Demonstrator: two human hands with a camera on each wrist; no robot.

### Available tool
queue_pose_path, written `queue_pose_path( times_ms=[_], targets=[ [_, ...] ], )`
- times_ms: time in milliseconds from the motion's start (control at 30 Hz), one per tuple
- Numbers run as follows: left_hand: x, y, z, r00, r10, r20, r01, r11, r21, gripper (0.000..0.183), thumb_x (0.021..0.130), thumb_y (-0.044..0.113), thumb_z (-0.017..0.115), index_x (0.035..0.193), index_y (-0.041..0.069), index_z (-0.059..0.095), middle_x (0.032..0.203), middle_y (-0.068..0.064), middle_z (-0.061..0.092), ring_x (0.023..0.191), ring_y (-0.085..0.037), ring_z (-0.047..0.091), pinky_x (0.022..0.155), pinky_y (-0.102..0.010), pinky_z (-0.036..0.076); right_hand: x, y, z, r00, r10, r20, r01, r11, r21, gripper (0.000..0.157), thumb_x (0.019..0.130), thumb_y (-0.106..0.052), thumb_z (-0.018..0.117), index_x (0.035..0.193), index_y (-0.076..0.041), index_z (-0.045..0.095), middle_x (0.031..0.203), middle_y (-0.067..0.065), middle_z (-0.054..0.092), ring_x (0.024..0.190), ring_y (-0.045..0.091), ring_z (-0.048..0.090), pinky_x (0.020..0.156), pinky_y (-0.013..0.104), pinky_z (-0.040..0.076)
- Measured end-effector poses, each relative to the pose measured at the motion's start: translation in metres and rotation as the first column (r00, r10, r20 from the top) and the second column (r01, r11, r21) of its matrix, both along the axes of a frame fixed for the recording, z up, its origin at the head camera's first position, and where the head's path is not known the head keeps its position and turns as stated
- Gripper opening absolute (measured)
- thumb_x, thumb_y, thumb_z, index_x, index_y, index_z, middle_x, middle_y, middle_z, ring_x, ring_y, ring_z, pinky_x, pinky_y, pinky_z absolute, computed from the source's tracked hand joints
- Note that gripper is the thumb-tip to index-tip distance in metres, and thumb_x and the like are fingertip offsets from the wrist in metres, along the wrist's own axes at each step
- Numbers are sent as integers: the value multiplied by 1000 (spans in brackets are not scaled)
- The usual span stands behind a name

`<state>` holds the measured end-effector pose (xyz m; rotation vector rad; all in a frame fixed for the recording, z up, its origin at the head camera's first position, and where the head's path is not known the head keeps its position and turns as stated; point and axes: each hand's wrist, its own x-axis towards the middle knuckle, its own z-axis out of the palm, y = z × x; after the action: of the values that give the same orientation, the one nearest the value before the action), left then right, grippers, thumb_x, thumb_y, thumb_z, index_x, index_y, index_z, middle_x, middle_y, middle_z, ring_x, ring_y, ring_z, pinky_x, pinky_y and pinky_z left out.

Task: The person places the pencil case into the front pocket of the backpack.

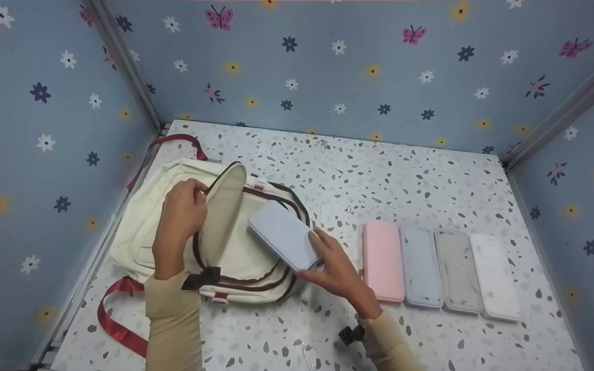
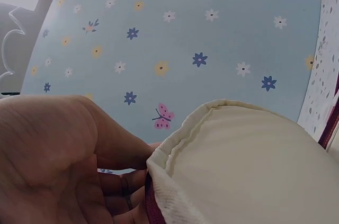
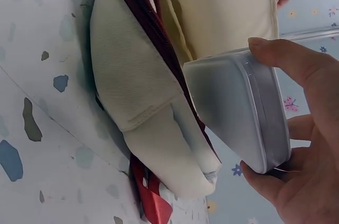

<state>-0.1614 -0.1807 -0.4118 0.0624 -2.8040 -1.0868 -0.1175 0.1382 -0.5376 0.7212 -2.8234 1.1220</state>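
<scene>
A cream backpack (image 1: 139, 221) with dark red zips lies on the table at the left. My left hand (image 1: 181, 214) pinches the edge of its unzipped front flap (image 2: 243, 155) and holds it raised. My right hand (image 1: 335, 268) grips one end of a pale blue rectangular plastic case (image 1: 284, 234), thumb on one side and fingers on the other. The case is tilted, its far end over the opened front pocket (image 1: 243, 257). In the right wrist view, that end sits beside the pocket's zip edge; whether it touches the cloth I cannot tell.
To the right stand several similar cases in a row: a pink case (image 1: 382, 260), a pale blue case (image 1: 422, 268), a grey case (image 1: 458, 270) and a white case (image 1: 494, 278). Red straps (image 1: 121, 335) trail from the backpack. Flowered panels (image 1: 317, 72) enclose the speckled table (image 1: 359, 175).
</scene>
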Motion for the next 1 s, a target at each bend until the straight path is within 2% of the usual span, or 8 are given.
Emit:
queue_pose_path(
  times_ms=[300, 467, 600, 800, 1000],
  targets=[
    [1, 1, -3, 1000, 4, 15, -4, 1000, -1, 24, 96, 5, 42, 107, -7, 60, 107, -25, 57, 103, -40, 53, 90, -53, 39, -10, -16, 0, 996, 80, 35, -82, 995, 61, 91, 75, -43, 77, 146, -3, 35, 149, 21, 36, 136, 35, 35, 110, 48, 32],
    [1, 1, -3, 1000, -6, 12, 6, 1000, 0, 23, 95, 4, 42, 106, -6, 60, 106, -25, 57, 100, -39, 53, 89, -52, 39, -17, -16, -2, 993, 84, 77, -90, 992, 85, 93, 75, -43, 78, 147, -3, 34, 149, 23, 34, 137, 36, 33, 111, 48, 30],
    [1, 0, -4, 1000, -13, 1, 13, 1000, 0, 23, 95, 3, 42, 105, -6, 60, 102, -24, 57, 97, -37, 52, 87, -51, 39, -17, -16, -6, 995, 58, 77, -65, 993, 95, 96, 73, -43, 80, 147, -3, 34, 147, 22, 36, 135, 36, 35, 110, 47, 32],
    [2, 0, -4, 1000, -14, -10, 14, 1000, -3, 23, 94, 3, 41, 105, -7, 60, 103, -25, 56, 98, -40, 52, 88, -53, 38, -17, -18, -9, 999, -24, 28, 23, 999, 30, 92, 72, -37, 82, 144, -2, 39, 142, 22, 40, 129, 34, 41, 106, 47, 37],
    [1, 1, -5, 1000, -14, -1, 14, 1000, 1, 23, 95, 3, 42, 106, -7, 60, 104, -25, 56, 98, -39, 52, 88, -52, 38, -22, -25, -9, 997, -56, 57, 55, 998, 20, 89, 75, -34, 81, 144, 2, 37, 144, 23, 37, 133, 36, 38, 108, 46, 35]
  ],
)
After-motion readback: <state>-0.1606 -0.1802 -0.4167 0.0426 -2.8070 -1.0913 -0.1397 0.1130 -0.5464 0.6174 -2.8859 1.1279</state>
